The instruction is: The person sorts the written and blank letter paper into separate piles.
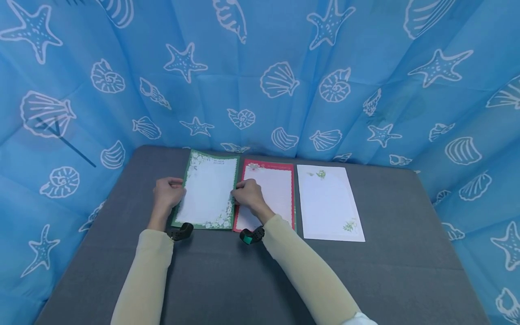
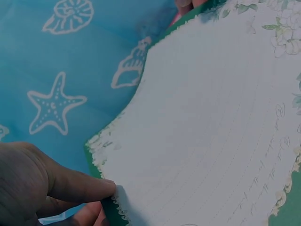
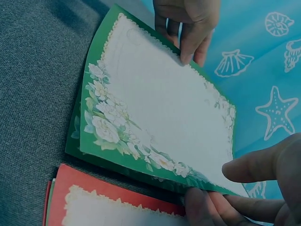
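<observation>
A green-bordered sheet of floral stationery paper [image 1: 209, 189] is lifted off the grey table. Its left edge is pinched by my left hand [image 1: 168, 196], the thumb on top and fingers beneath. On the opposite edge my right hand [image 1: 248, 194] pinches the same sheet, as the right wrist view also shows. The paper [image 3: 160, 108] bows a little between the hands. Under it another green edge [image 3: 75, 136] is visible. Just beneath my right hand and forearm lies a red-bordered sheet [image 1: 276, 180], partly covered by them.
To the right lies a white sheet with small green plant prints [image 1: 329, 203]. More paper edges [image 3: 49, 202] show under the red-bordered sheet. A blue curtain with shells and starfish [image 1: 280, 104] hangs behind and beside the grey table [image 1: 406, 253].
</observation>
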Demonstrator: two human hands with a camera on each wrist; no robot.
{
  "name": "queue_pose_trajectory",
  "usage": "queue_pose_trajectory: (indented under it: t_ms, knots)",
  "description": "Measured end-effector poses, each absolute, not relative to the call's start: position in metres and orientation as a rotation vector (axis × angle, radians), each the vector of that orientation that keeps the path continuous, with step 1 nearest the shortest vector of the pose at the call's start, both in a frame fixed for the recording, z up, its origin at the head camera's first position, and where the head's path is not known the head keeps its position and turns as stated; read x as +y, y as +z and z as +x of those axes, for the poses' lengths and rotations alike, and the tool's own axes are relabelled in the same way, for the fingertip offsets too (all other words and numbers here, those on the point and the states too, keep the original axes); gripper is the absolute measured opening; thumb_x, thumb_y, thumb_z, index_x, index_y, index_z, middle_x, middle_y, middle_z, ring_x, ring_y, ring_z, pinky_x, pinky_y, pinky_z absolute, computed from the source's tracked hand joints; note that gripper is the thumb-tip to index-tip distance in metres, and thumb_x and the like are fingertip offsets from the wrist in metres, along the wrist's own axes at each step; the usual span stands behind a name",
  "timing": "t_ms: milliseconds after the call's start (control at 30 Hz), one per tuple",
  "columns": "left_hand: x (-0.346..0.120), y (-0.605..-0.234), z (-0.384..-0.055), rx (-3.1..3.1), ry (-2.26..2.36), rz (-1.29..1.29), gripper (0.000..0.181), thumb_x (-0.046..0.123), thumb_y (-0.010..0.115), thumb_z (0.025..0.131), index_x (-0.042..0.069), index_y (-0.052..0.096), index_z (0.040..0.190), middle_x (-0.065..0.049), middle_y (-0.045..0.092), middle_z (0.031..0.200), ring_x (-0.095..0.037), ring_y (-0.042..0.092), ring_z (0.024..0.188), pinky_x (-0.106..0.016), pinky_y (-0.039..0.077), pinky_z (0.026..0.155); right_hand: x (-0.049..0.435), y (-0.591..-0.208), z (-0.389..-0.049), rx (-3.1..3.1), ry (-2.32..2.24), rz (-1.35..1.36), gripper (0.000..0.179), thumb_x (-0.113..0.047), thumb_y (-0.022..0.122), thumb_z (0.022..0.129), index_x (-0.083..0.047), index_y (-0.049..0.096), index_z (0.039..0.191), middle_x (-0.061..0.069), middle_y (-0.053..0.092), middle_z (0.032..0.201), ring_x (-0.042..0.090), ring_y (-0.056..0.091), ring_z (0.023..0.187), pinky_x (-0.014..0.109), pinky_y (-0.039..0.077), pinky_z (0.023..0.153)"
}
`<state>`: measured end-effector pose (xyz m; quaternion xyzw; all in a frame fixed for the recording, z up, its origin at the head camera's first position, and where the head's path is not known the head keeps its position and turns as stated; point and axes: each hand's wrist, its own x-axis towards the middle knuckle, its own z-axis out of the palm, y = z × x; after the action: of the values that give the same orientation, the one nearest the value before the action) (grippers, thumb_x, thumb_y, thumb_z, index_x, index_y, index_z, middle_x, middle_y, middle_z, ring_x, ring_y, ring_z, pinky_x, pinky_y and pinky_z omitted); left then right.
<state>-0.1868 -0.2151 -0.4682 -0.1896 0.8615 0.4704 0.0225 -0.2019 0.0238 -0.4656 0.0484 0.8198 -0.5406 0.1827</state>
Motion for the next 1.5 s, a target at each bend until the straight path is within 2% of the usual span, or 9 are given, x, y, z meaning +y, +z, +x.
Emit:
queue_pose_trajectory:
  t_ms: [167, 467, 533, 667, 733, 1167, 1233, 1400, 1500]
  knots:
    - [-0.2144, -0.4709, -0.1867, 2.687, 1.439, -0.596, 0.036, 0.006, 0.058, 0.096, -0.003, 0.064, 0.130, -0.027, 0.063, 0.122, -0.042, 0.060, 0.109, -0.051, 0.051, 0.085, 0.0235, -0.4652, -0.2021, 2.331, -1.496, 0.104, 0.022, -0.009, 0.064, 0.095, 0.008, 0.068, 0.110, 0.008, 0.063, 0.077, 0.017, 0.060, 0.062, 0.031, 0.047, 0.061]
    - [-0.2151, -0.4696, -0.1882, 2.680, 1.389, -0.628, 0.041, 0.006, 0.055, 0.095, -0.005, 0.062, 0.134, -0.028, 0.062, 0.126, -0.043, 0.058, 0.114, -0.054, 0.050, 0.089, 0.0222, -0.4676, -0.2000, 2.344, -1.491, 0.083, 0.017, -0.007, 0.064, 0.094, 0.007, 0.072, 0.096, 0.017, 0.069, 0.081, 0.024, 0.068, 0.068, 0.035, 0.052, 0.061]
    - [-0.2155, -0.4697, -0.1882, 2.675, 1.380, -0.629, 0.043, 0.008, 0.055, 0.095, -0.005, 0.060, 0.136, -0.028, 0.062, 0.127, -0.043, 0.058, 0.115, -0.054, 0.050, 0.089, 0.0218, -0.4671, -0.1997, 2.348, -1.493, 0.078, 0.018, -0.007, 0.064, 0.094, 0.008, 0.072, 0.098, 0.018, 0.070, 0.084, 0.025, 0.069, 0.068, 0.034, 0.051, 0.060]
    - [-0.2162, -0.4696, -0.1885, 2.662, 1.371, -0.636, 0.044, 0.010, 0.056, 0.096, -0.005, 0.059, 0.137, -0.028, 0.060, 0.128, -0.043, 0.057, 0.114, -0.054, 0.050, 0.089, 0.0210, -0.4666, -0.1995, 2.359, -1.482, 0.085, 0.033, -0.009, 0.064, 0.094, 0.010, 0.066, 0.121, 0.023, 0.068, 0.111, 0.022, 0.071, 0.073, 0.034, 0.057, 0.068]
    - [-0.2165, -0.4696, -0.1885, 2.657, 1.367, -0.640, 0.045, 0.011, 0.056, 0.095, -0.005, 0.059, 0.138, -0.028, 0.060, 0.127, -0.043, 0.057, 0.114, -0.055, 0.050, 0.088, 0.0205, -0.4666, -0.1997, 2.362, -1.476, 0.087, 0.038, -0.009, 0.064, 0.095, 0.011, 0.063, 0.127, 0.024, 0.065, 0.120, 0.021, 0.071, 0.074, 0.035, 0.058, 0.072]
    - [-0.2175, -0.4706, -0.1891, 2.604, 1.365, -0.652, 0.049, 0.013, 0.055, 0.097, -0.003, 0.054, 0.143, -0.028, 0.056, 0.133, -0.043, 0.053, 0.121, -0.057, 0.048, 0.094, 0.0195, -0.4669, -0.1984, 2.382, -1.473, 0.097, 0.041, -0.010, 0.065, 0.094, 0.009, 0.061, 0.130, 0.023, 0.065, 0.122, 0.019, 0.070, 0.078, 0.037, 0.058, 0.075]
    - [-0.2166, -0.4696, -0.1886, 2.601, 1.367, -0.653, 0.049, 0.014, 0.057, 0.098, -0.002, 0.053, 0.144, -0.027, 0.056, 0.134, -0.043, 0.054, 0.121, -0.057, 0.047, 0.095, 0.0198, -0.4670, -0.1980, 2.389, -1.481, 0.093, 0.039, -0.009, 0.065, 0.094, 0.009, 0.063, 0.128, 0.021, 0.066, 0.118, 0.017, 0.069, 0.075, 0.035, 0.057, 0.072]
    - [-0.2123, -0.4649, -0.1866, 2.625, 1.372, -0.621, 0.048, 0.016, 0.060, 0.099, -0.002, 0.053, 0.144, -0.027, 0.057, 0.130, -0.042, 0.057, 0.116, -0.055, 0.049, 0.091, 0.0218, -0.4671, -0.1971, 2.422, -1.495, 0.069, 0.021, -0.007, 0.065, 0.091, 0.006, 0.071, 0.107, 0.012, 0.067, 0.094, 0.014, 0.057, 0.066, 0.029, 0.045, 0.058]
    - [-0.2080, -0.4619, -0.1855, 2.654, 1.371, -0.578, 0.048, 0.015, 0.060, 0.099, -0.003, 0.053, 0.143, -0.027, 0.058, 0.129, -0.042, 0.058, 0.113, -0.053, 0.050, 0.088, 0.0244, -0.4655, -0.1957, 2.433, -1.523, 0.062, 0.019, -0.005, 0.064, 0.089, 0.004, 0.071, 0.105, 0.009, 0.066, 0.087, 0.014, 0.054, 0.065, 0.029, 0.043, 0.057]
